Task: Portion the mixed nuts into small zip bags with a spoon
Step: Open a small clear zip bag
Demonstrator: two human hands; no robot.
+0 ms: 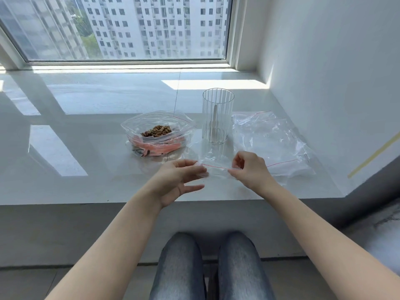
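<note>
On the pale window ledge (86,148), the pile of spare bags (275,144) lies right, the open bag of mixed nuts (157,131) left, a ribbed glass (217,118) holding the spoon (214,124) between. Nearer, the left hand (179,180) and right hand (249,169) each pinch the small zip bag (214,165); it looks clear, empty, red-lined. Best peel the lips apart evenly, mouth up.

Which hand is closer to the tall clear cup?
The right hand. It sits just below the cup, slightly to its right, pinching one end of a small zip bag. The left hand pinches the other end, farther down and left.
</note>
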